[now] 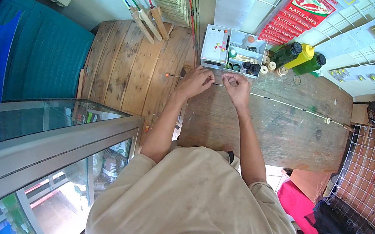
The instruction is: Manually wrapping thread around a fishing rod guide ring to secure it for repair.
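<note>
L hand [196, 82] & R hand [236, 89]: fingers curled, pinch-like, nr thin rod [287, 104]; can't tell what's gripped; best steady rod on table [253, 132] w/ light touch.

Head-worn fisheye view, downward from near above the workbench [292, 138].

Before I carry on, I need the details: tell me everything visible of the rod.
The rod is slim and pale, with darker bands; its material is unclear. It lies across the wooden table, running from the hands toward the right edge. A pale, ring-like piece sits near its right end. The right hand covers part of it; the grip and its left end, by the left hand, are hard to make out.
</note>
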`<control>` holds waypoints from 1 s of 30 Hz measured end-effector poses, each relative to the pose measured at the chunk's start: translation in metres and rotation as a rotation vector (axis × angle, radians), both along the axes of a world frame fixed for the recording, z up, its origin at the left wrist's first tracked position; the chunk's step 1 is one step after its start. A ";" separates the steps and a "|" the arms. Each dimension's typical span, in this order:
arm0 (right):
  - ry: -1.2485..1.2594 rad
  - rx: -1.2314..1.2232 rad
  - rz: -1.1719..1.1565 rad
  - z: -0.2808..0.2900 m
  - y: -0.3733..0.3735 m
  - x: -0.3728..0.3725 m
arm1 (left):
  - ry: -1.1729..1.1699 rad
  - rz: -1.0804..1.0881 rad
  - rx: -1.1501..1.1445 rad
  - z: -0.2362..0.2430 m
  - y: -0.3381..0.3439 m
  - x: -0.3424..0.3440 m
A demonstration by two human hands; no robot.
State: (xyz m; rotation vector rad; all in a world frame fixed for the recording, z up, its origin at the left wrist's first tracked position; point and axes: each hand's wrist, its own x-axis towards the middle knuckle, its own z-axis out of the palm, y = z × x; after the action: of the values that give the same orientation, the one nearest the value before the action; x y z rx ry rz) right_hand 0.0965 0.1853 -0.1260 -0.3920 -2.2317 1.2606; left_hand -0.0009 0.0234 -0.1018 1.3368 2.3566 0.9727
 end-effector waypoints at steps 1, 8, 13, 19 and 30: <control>-0.054 0.035 -0.003 0.003 -0.001 0.001 | 0.000 0.002 -0.001 -0.001 0.000 0.000; -0.159 0.156 0.089 -0.002 0.000 -0.001 | 0.043 0.002 -0.059 0.000 -0.002 0.001; -0.237 0.177 0.128 -0.002 -0.005 0.000 | 0.065 0.068 -0.070 0.000 -0.002 0.003; -0.167 0.183 0.049 0.007 -0.008 -0.003 | 0.090 0.067 -0.014 -0.004 -0.002 0.002; -0.151 0.206 0.198 0.014 -0.003 -0.003 | 0.005 0.062 0.035 -0.001 0.001 0.002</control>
State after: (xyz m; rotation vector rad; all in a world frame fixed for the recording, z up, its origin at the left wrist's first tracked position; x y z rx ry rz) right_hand 0.0932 0.1818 -0.1120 -0.1960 -2.5527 1.1132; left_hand 0.0016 0.0243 -0.1032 1.2866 2.4083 1.0340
